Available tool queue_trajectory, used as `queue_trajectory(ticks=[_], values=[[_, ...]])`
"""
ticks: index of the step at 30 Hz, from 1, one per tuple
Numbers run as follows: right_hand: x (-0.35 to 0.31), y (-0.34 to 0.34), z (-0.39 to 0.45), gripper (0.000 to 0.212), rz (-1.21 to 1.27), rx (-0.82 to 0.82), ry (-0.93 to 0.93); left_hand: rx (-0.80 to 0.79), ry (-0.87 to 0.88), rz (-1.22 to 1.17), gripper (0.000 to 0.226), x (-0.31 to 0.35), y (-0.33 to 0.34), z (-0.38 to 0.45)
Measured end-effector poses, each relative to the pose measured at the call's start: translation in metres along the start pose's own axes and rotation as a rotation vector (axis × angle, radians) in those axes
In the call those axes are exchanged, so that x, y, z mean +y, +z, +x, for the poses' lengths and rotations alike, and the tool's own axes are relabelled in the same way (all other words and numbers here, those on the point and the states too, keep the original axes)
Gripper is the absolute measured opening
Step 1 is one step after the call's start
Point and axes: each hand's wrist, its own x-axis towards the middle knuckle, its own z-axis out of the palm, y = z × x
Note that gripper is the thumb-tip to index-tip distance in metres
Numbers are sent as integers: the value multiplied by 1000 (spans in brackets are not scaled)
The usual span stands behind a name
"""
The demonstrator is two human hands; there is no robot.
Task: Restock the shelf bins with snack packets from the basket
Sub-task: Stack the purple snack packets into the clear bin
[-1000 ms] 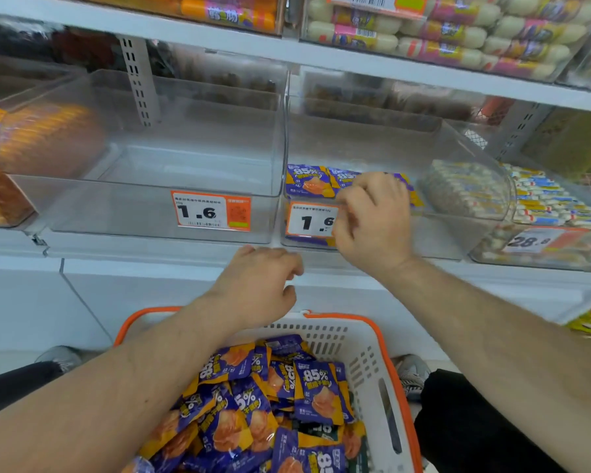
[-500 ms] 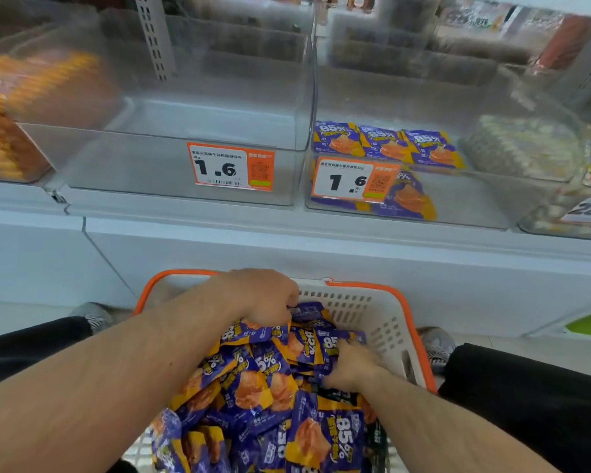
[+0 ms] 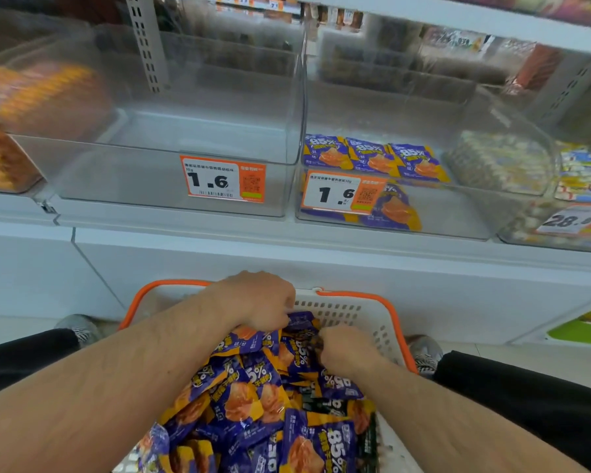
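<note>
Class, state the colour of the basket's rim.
Orange, on the basket rim; clearest in the head view.

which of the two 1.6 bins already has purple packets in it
The right 1.6 bin, with purple packets lined up behind its tag. The left 1.6 bin shows none.
</note>
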Motion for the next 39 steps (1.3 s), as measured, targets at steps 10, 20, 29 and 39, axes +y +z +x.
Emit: queue_trajectory(ticks=[10, 20, 29, 39], values=[[3, -133, -16, 13, 414, 20, -160, 221, 65, -423, 36, -4, -11, -8], [18, -188, -49, 59, 1039, -248, 8, 594, 283, -507, 19, 4, -59, -35], [8, -219, -81, 54, 1069, -341, -173, 1107, 590, -111, 8, 11, -86, -47], [15, -253, -100, 58, 1127, 2, -216, 1423, 176, -209, 68, 5, -84, -32]])
